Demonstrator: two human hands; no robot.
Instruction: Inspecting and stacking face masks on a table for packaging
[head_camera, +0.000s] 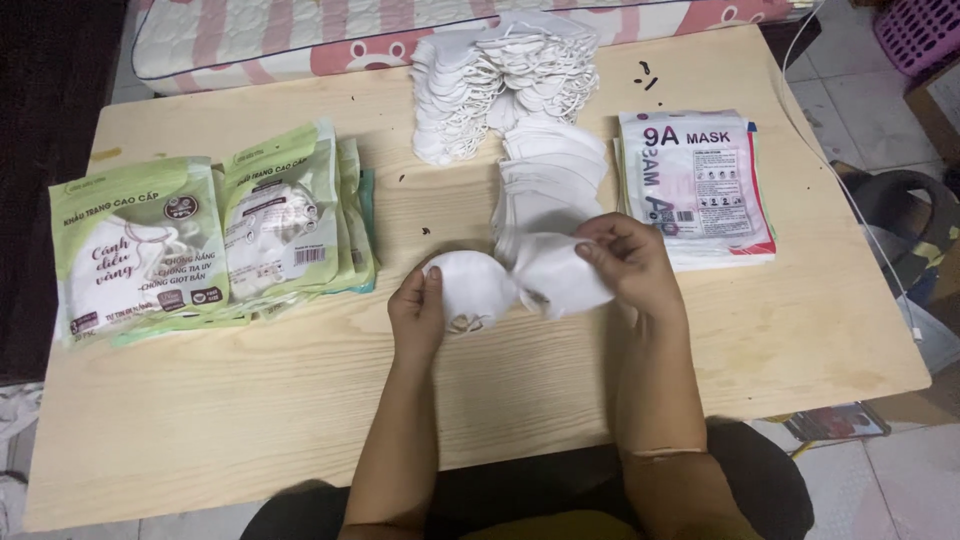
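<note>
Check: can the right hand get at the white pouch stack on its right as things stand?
Probably yes. The pouch stack lies just beyond the right hand with bare table between them and nothing on top, but the fingers are pinching a white mask, so they would need freeing first.

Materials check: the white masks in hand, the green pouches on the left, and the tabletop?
White masks, held by left hand and right hand: probably soft nonwoven fabric, matte; they fold and crease. Green pouches: thin plastic film, glossy, with glare and a see-through window. Tabletop: pale wood or wood-look laminate, visible grain, smooth satin; can't tell which.
</note>
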